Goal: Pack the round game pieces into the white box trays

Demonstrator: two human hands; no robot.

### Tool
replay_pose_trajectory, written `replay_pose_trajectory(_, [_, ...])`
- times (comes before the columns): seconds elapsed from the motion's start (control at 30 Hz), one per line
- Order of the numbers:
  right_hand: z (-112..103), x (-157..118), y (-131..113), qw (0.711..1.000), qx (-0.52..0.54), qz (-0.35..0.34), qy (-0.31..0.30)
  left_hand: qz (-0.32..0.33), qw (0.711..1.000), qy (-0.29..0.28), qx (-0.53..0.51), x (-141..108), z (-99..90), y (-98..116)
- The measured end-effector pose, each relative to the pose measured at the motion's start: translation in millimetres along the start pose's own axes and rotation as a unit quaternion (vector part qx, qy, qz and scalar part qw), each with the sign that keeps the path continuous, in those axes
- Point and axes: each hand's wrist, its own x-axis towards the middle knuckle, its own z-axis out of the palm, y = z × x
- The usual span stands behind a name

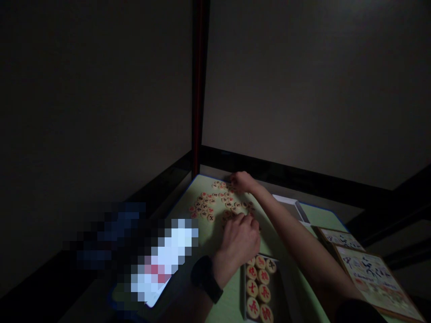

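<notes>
My left hand [240,240], with a dark watch [206,279] on its wrist, is over the near side of the scattered xiangqi pieces [205,204]. Its fingers are bent and close together; their tips, and anything between them, are hidden. Farther off, my right hand [243,181] reaches to the back edge of the pieces with its fingers curled down. What it grips is out of sight. The round wooden pieces carry red or black characters. Below my left hand, an open box [282,287] contains several more pieces in rows, mostly red-marked.
A lit phone [168,258], blurred out, is on the left of the green table [215,291]. A white box part [292,207] lies behind my right forearm. Two printed panels [373,273] sit at the right edge. Walls meet in a corner behind the table.
</notes>
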Motion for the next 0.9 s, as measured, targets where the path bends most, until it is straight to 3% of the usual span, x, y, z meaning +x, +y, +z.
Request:
replay_pose_trajectory(0.2, [9, 18, -5, 1.000, 0.015, -0.011, -0.017, -0.002, 1.000, 0.012, -0.003, 1, 2.1, -1])
replay_pose_trajectory(0.43, [15, 12, -11, 0.999, 0.022, -0.037, -0.019, -0.006, 1.000, 0.016, -0.001, 1, 3.0, -2])
replay_pose_trajectory(0.53, [11, 3, -14, 0.999, 0.030, -0.045, 0.005, -0.043, 0.999, 0.023, 0.011, 1, 1.9, -3])
replay_pose_trajectory(0.67, [2, -29, -12, 0.996, 0.051, -0.055, 0.049, -0.127, 0.989, 0.074, -0.005, 6, -1.3, -7])
replay_pose_trajectory(0.77, [1, -71, -4, 0.991, 0.082, -0.073, 0.081, -0.164, 0.974, 0.125, -0.097, 11, -2.0, -12])
replay_pose_trajectory(0.9, [13, -138, 6, 0.961, 0.194, -0.085, 0.178, -0.135, 0.952, 0.122, -0.247, 17, 6.8, -16])
